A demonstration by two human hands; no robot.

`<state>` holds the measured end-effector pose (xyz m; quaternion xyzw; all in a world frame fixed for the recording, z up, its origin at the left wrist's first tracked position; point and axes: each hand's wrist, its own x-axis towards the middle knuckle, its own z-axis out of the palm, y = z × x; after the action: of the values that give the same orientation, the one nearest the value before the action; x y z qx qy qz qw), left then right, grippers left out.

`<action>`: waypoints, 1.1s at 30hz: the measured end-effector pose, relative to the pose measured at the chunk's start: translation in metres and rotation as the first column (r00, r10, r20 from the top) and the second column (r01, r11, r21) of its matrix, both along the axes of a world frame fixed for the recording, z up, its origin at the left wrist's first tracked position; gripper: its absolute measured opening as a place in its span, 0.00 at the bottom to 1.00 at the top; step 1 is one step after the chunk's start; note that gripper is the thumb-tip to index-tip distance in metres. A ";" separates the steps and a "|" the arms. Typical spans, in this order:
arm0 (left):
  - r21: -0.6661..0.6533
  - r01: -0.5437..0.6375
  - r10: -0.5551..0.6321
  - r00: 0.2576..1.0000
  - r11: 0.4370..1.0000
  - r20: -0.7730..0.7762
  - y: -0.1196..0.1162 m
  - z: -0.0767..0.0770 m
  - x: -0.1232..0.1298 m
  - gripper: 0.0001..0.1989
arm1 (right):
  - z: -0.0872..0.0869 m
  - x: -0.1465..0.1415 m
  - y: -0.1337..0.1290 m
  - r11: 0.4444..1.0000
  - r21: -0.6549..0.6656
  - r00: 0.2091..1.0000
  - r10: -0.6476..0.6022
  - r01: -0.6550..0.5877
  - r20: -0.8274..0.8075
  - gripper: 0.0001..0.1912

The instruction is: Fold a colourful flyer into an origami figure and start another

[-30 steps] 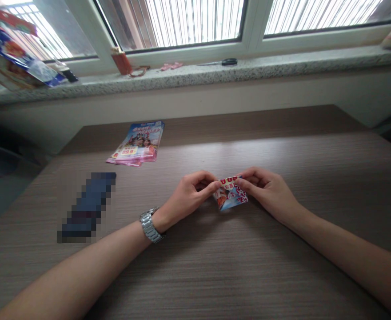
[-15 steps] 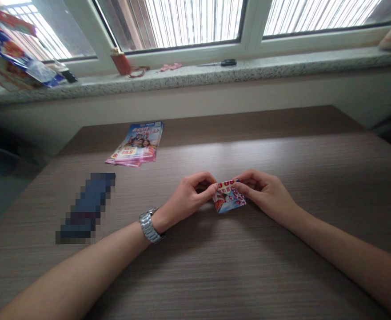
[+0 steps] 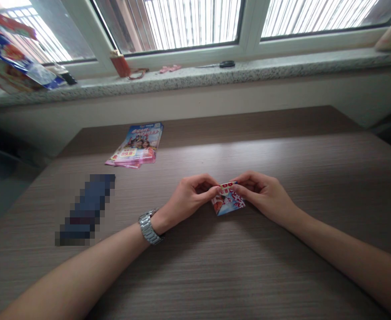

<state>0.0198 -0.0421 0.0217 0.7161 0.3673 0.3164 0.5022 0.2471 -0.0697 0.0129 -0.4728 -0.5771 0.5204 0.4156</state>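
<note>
A small folded flyer (image 3: 229,203), printed in red, white and blue, is held up between my two hands above the brown table (image 3: 195,275). My left hand (image 3: 197,193) pinches its upper left edge between thumb and fingers. On the opposite side, my right hand (image 3: 262,189) grips the upper right edge the same way. The flyer's lower part hangs free and comes to a corner at the bottom left. Its back is hidden. A metal watch (image 3: 149,226) circles my left wrist.
A stack of similar flyers (image 3: 142,144) lies at the table's back left. Nearer me is a blurred-out dark object (image 3: 88,206). Scissors (image 3: 227,64), a red container (image 3: 120,66) and a blue package (image 3: 18,58) are on the stone windowsill (image 3: 189,79).
My left thumb has slid slightly right along the flyer's top edge, and my two hands are a little closer together. Both still hold the flyer.
</note>
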 end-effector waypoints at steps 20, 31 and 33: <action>0.046 -0.016 0.016 1.000 0.999 0.008 -0.002 0.001 0.002 0.11 | 0.001 -0.005 -0.004 0.986 -0.079 0.983 0.152 -0.144 0.105 0.15; 0.044 0.005 -0.004 1.000 0.999 -0.016 -0.003 0.004 0.002 0.11 | 0.000 -0.004 -0.004 0.981 -0.100 0.976 0.177 -0.166 0.124 0.15; 0.045 0.006 -0.006 1.000 0.999 -0.015 -0.003 0.005 0.003 0.11 | -0.001 -0.004 -0.004 0.982 -0.087 0.972 0.177 -0.165 0.152 0.16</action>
<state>0.0226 -0.0452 0.0262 0.7306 0.3618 0.3177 0.4841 0.2435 -0.0736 0.0122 -0.4762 -0.6274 0.5358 0.3041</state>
